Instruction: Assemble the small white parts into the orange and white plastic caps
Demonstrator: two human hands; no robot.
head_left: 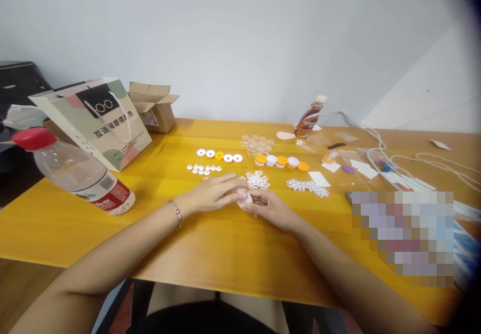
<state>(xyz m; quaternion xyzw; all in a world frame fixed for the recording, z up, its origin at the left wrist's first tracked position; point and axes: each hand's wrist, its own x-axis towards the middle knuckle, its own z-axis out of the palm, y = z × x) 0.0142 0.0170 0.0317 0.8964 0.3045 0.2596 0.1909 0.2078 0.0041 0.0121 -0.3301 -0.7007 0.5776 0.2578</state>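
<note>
A small white round plastic piece [246, 201] is held just above the table between my two hands. My right hand [276, 209] has its fingers closed around the piece's right side. From the left, my left hand [212, 193] presses its fingertips on the same piece. Just beyond the fingers lies a pile of white lattice-like parts [258, 179], and more of these lattice parts [308, 187] lie to the right. White and orange round caps [281, 161] form a row behind them. Another row of ring-like caps [219, 156] stands to the left, with small white pegs [203, 168] before it.
Clear round covers [257, 145] sit behind the caps. A large water bottle [86, 173], a paper bag [101, 123] and an open carton [154, 108] stand at left. At the back right are a coffee bottle [311, 117], white cables [379, 146] and paper cards [364, 168].
</note>
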